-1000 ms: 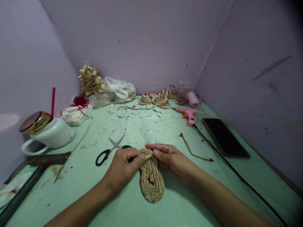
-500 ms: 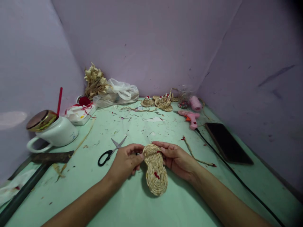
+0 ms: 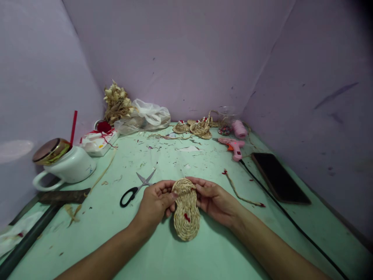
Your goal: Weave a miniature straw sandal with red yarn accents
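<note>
A small woven straw slipper sole, coiled from braided cord and narrow at the waist, is held over the green table. A red yarn bit shows on its lower half and another at its upper right edge. My left hand pinches the upper left edge, thumb on top. On the opposite side my right hand grips the upper right edge, its thumb near the red bit. The fingers beneath are partly hidden. Black-handled scissors lie spread just left of my left hand. A short braided cord with red-tied ends lies right of my right hand.
A pink glue gun and its black cable lie at the right, beside a phone. Finished straw pieces and a pink thread spool stand at the back. On the left are a white mug and a hammer.
The straw sole has shifted slightly left and turned a little more upright. Both hands keep their hold on its upper edges. The view has tilted slightly.
</note>
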A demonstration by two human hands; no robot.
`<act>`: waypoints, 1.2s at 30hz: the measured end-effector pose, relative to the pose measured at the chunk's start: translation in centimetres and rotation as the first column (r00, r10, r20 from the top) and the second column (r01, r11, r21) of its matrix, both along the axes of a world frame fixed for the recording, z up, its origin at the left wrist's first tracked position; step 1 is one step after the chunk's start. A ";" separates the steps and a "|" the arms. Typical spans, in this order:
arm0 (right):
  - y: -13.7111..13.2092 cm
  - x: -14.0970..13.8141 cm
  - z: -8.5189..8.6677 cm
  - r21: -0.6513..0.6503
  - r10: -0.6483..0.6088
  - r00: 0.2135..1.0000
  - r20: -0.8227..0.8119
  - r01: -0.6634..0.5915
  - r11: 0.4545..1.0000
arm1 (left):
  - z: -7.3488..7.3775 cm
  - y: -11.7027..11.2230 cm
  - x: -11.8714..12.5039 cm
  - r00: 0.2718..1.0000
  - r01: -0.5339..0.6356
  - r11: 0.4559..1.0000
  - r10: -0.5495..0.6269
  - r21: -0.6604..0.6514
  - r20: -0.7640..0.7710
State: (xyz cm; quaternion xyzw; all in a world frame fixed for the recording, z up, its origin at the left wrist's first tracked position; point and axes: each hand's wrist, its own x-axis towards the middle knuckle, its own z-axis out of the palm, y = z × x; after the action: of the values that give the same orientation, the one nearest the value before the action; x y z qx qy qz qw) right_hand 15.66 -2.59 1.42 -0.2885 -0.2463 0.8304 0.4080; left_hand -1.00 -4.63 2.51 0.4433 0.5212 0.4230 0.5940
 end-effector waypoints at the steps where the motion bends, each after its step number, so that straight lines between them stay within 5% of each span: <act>1: 0.0 0.0 0.0 -0.002 0.006 1.000 -0.006 -0.006 1.000 | -0.1 0.0 0.0 0.999 -0.010 1.000 0.010 0.006 0.031; 6: -0.2 -0.1 0.2 0.001 0.063 0.998 0.005 -0.063 0.998 | -0.2 0.0 0.1 0.986 -0.065 0.998 0.066 -0.011 0.152; 36: -0.1 0.0 0.1 -0.046 0.005 1.000 0.010 -0.005 0.999 | -0.5 0.1 -0.3 0.978 -0.043 0.999 0.048 -0.029 0.204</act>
State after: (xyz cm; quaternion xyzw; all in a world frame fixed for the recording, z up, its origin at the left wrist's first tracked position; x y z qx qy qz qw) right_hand 15.62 -2.67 1.53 -0.3015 -0.2299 0.8354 0.3980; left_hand -1.33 -4.50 1.98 0.3780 0.4724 0.4733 0.6403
